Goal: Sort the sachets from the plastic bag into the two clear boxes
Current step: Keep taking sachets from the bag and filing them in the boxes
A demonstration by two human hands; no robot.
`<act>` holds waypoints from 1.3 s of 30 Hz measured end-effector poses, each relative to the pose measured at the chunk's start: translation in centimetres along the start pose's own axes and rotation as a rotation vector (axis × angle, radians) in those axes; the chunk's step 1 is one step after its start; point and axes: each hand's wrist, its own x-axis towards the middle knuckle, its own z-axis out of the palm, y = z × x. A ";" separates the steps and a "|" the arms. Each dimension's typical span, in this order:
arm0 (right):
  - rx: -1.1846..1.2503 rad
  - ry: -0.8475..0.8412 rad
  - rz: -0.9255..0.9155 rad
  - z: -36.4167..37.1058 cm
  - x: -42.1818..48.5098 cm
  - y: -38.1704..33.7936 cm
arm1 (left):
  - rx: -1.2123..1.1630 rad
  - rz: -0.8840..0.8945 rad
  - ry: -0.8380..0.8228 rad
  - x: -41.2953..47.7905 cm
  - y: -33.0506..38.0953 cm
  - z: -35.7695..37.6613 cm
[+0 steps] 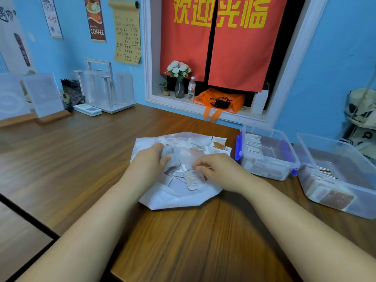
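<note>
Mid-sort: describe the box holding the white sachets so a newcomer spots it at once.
Find the red curtain, then drop to the wooden table below its right edge. Of the two clear boxes there, the left box sits next to the plastic bag and has blue latches; the right box holds brown sachets.

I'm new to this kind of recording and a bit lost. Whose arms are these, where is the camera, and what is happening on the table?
No machine here: these are a person's two bare arms, filmed by one wide-angle camera worn on the head, looking forward and down. On the wooden table lies a white plastic bag with small sachets inside. The left hand grips the bag's crumpled plastic. The right hand seems to pinch a sachet at the opening. To the right stand two clear boxes, one with blue latches and a second box beside it. Both already hold sachets.
</note>
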 end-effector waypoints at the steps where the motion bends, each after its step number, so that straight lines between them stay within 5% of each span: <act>1: -0.035 -0.025 -0.009 0.0 0.2 0.0 | -0.008 0.024 0.064 0.2 -0.1 0.0; 6: -0.127 -0.018 -0.065 0.7 2.0 0.4 | -0.112 0.046 0.253 0.5 -0.3 1.5; 20: -0.456 0.070 -0.055 2.0 5.7 -1.3 | -0.252 -0.051 0.216 1.0 -2.1 1.9; 26: -0.012 0.262 -0.029 0.3 4.3 -0.4 | -0.323 -0.061 0.277 1.1 -2.1 1.7; 31: 0.353 0.112 0.050 0.5 5.1 -0.8 | -0.328 -0.073 0.305 1.0 -1.8 1.7; 39: -0.164 -0.134 -0.157 3.0 5.9 -1.5 | -0.295 -0.094 0.297 0.9 -1.8 1.4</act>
